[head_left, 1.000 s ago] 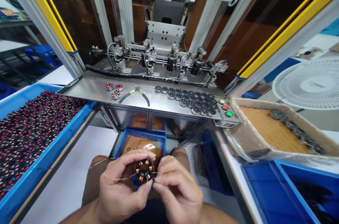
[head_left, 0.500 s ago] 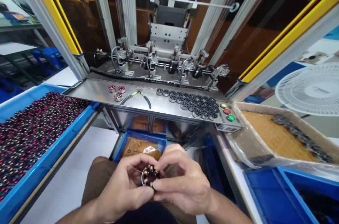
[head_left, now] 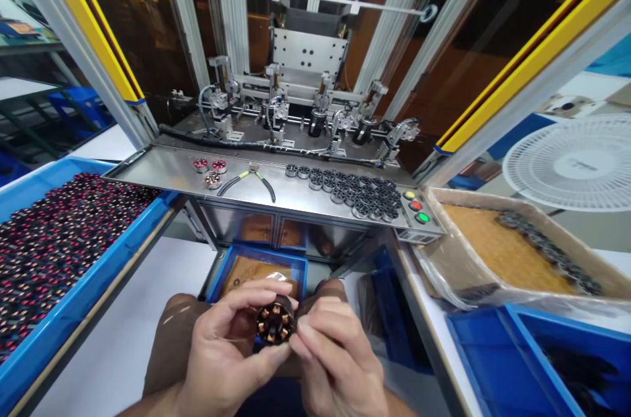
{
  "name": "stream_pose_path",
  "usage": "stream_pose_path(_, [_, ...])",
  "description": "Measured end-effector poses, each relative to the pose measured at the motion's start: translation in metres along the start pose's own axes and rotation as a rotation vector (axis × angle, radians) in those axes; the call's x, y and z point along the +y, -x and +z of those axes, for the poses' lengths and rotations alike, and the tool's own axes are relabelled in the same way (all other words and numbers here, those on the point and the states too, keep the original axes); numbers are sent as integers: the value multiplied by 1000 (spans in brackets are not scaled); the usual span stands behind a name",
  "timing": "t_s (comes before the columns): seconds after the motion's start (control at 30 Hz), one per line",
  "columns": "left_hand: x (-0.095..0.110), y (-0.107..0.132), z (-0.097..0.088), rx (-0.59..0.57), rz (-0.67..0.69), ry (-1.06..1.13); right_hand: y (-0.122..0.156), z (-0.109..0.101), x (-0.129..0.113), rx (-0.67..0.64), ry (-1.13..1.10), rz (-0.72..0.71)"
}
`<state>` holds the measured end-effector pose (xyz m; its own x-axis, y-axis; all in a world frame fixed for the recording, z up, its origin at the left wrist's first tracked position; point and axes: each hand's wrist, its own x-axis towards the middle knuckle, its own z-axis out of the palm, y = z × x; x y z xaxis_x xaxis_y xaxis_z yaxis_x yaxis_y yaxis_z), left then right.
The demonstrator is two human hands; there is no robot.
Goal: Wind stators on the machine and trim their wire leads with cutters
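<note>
My left hand is closed around the rim of a small wound motor stator, thumb below and fingers above. Copper coils ring its dark core, and its open face is turned toward me. At the stator's right edge, my right hand is closed in a pinch, its fingertips at the rim. Whatever lies between those fingertips, perhaps a wire end, is too small to make out. Both hands are above my lap, in front of a blue bin with a brown plastic-wrapped content.
On the metal shelf lie cutting pliers, three wound stators and rows of bare stators. Push buttons sit at its right end. A winding machine stands behind. Left is a blue tray of wound stators; right, a lined carton.
The stator has been turned and tilted in my left hand. My right hand has drawn back from over its face to its right edge. The view has shifted slightly.
</note>
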<state>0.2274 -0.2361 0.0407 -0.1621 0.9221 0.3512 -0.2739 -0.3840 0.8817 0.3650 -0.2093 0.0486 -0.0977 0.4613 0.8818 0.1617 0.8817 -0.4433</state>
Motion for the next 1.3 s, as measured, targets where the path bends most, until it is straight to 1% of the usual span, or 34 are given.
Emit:
stream_pose_path(0.07, [-1,2,0,24,13,3,3,7,-3,66,-44,82])
stream_pose_path(0.13, [-3,4,0,48,6,12,5,13,-6,109,-83,212])
stream_pose_path(0.2, [-3,7,-1,58,-37,14,7,17,-8,112,-117,317])
stream_pose_path(0.23, [-3,7,-2,52,-72,17,7,17,-7,103,-133,338])
stream_pose_path(0.33, [-2,5,-7,-26,-193,36,7,14,-2,59,-163,324])
stream_pose_path(0.5, [-2,-3,-23,-251,-395,1,3,2,9,-46,-173,303])
stream_pose_path(0.57, [-2,-4,-27,-310,-443,26,2,-1,12,-84,-172,308])
stream_pose_path(0.63, [-2,-5,-28,-330,-468,84,1,-3,14,-123,-166,306])
stream_pose_path(0.83, [-6,-6,-21,-282,-468,217,-1,-6,15,-168,-150,303])
stream_pose_path(0.97, [-12,-6,-23,-317,-447,327,-3,-9,12,-154,-91,354])
stream_pose_path(1.07, [-11,-7,-27,-332,-395,351,-4,-9,10,-143,-75,384])
stream_pose_path(1.2, [-7,-7,-28,-253,-330,347,-6,-7,9,-138,-88,406])
stream_pose_path(1.3, [-8,-5,-26,-163,-310,421,-6,-8,9,-159,-132,359])
